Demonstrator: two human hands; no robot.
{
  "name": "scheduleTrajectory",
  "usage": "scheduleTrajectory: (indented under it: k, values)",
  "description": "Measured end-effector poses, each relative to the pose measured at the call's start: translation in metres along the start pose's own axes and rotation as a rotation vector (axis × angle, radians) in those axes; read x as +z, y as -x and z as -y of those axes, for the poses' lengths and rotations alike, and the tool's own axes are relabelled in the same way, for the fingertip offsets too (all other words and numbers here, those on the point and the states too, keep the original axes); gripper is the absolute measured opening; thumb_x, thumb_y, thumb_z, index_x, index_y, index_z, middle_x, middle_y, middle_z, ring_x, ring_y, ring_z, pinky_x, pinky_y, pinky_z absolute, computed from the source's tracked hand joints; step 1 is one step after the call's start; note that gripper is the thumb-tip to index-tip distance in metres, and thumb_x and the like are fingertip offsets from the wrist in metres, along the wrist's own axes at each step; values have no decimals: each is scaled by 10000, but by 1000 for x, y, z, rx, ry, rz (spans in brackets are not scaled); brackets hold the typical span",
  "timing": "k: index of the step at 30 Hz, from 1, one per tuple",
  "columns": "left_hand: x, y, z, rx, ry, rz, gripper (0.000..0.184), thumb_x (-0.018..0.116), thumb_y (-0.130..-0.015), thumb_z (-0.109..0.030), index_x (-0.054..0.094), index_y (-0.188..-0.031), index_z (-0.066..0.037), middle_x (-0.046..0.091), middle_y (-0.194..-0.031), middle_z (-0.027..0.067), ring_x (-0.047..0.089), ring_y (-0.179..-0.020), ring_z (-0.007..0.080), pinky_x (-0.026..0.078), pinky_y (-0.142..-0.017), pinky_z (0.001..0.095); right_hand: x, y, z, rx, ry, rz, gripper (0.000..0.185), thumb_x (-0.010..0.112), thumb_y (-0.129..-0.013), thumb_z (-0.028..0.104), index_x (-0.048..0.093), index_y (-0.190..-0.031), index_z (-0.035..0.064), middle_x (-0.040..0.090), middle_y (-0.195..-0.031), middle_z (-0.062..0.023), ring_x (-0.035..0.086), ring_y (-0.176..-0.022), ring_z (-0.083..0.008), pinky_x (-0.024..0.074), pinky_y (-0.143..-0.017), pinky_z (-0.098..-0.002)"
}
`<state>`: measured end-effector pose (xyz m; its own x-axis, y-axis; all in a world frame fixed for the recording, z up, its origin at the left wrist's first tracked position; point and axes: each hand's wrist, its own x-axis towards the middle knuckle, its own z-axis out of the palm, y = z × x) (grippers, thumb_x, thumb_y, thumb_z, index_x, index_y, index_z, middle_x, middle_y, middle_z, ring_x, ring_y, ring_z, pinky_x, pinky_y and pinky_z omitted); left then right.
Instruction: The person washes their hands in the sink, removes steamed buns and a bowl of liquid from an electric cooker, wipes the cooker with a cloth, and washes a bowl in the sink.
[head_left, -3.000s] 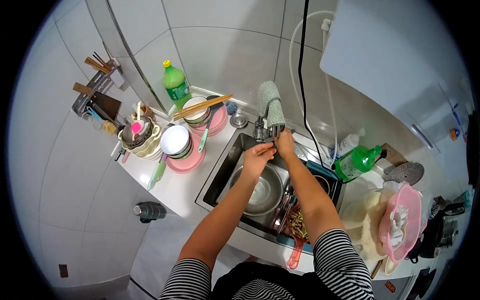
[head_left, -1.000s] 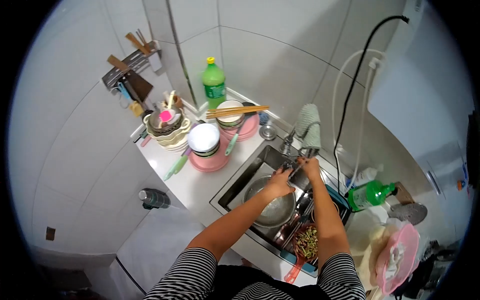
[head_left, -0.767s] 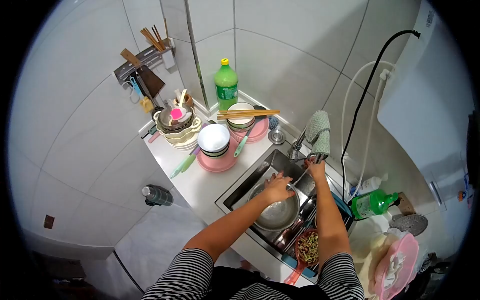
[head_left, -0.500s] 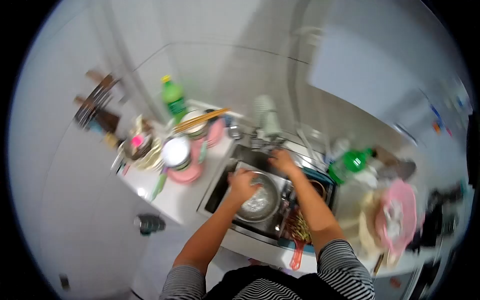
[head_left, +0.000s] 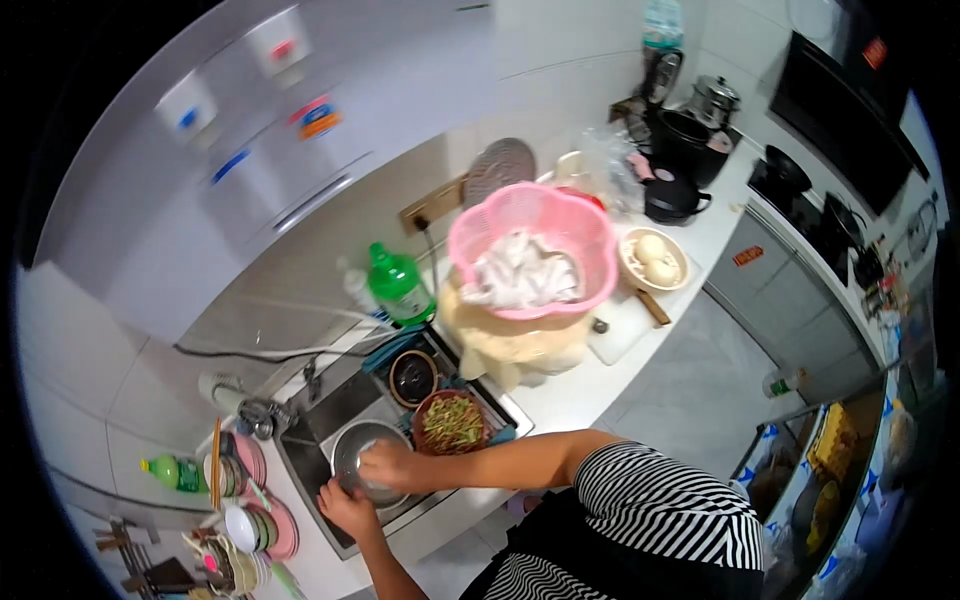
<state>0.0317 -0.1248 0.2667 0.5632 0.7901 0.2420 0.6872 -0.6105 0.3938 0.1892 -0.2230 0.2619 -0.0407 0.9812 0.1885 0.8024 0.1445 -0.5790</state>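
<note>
In the sink [head_left: 345, 400], a round metal basin [head_left: 349, 447] is seen resting, and both hands are placed at it. The right hand [head_left: 395, 468] is held over the basin's interior, its fingers bent and kept close together; whether anything is gripped by them cannot be told. The left hand [head_left: 348, 511] is set at the basin's near-left rim, with a narrow gap shown between thumb and fingers (whether the rim is actually pinched cannot be told).

On the right part of the sink, a red colander [head_left: 485, 428] filled with chopped green vegetables [head_left: 450, 422] is placed, and just behind it a dark round vessel [head_left: 413, 377] with a tan rim is seen. The faucet [head_left: 311, 380] is mounted at the back of the sink. A green plastic bottle [head_left: 402, 288] is stood behind the sink's right end.

Farther to the right of the sink, on the white tabletop [head_left: 568, 390], a pink perforated basket [head_left: 603, 245] is perched on a cream-coloured bundle [head_left: 505, 340], with crumpled white material [head_left: 525, 270] held inside. To the left of the sink, bowls [head_left: 243, 527] are stacked on pink plates [head_left: 286, 532].
</note>
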Motion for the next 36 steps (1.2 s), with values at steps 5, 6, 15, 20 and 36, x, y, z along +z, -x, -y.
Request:
scheduleTrajectory:
  k: [5, 6, 15, 20, 36]
  values:
    - [-8, 39, -69, -156, -439, 314, 948, 736, -672, -162, 201, -1450, -242, 9, -1545, 141, 144, -1316, 564, 271, -995, 633, -48, 86, 28, -59, 199, 136, 646, 637, -695, 53, 483, -1308, 188, 48, -1508, -208, 182, -1356, -457, 230, -1038, -625]
    - [-20, 48, -100, -191, -466, 285, 955, 774, -641, -210, 246, -1436, -217, 42, -1537, 159, 89, -1361, 502, 245, -1022, 615, -61, 106, 29, -60, 133, 199, 697, 645, -691, 50, 454, -1340, 215, -58, -1530, -187, 111, -1379, -469, 185, -1061, -638]
    - [-34, 129, -303, 150, -283, -310, 779, 689, -689, -168, 379, -1402, -126, 211, -1510, 158, 205, -1364, 422, 189, -1063, 594, -164, 311, 37, -277, 212, -355, 896, 775, -524, 125, 428, -1343, 236, 84, -1526, -185, 104, -1369, -489, 159, -1048, -669]
    - [-19, 171, -463, 630, 58, -506, 656, 676, -782, -200, 411, -1369, -71, 294, -1449, 213, 238, -1351, 417, 177, -1087, 548, -255, 448, 27, -256, -85, -502, 453, 690, -681, 109, 557, -1113, 93, 387, -1320, -182, 385, -1216, -385, 388, -922, -491]
    - [212, 205, -948, 891, 879, 73, 233, 578, -717, 94, 624, -926, 0, 547, -887, 144, 577, -808, 287, 476, -772, 343, -516, 846, -158, 537, -41, -1242, 9, 622, -809, -4, 622, -810, 4, 585, -694, -67, 551, -575, -113, 424, -495, -231]
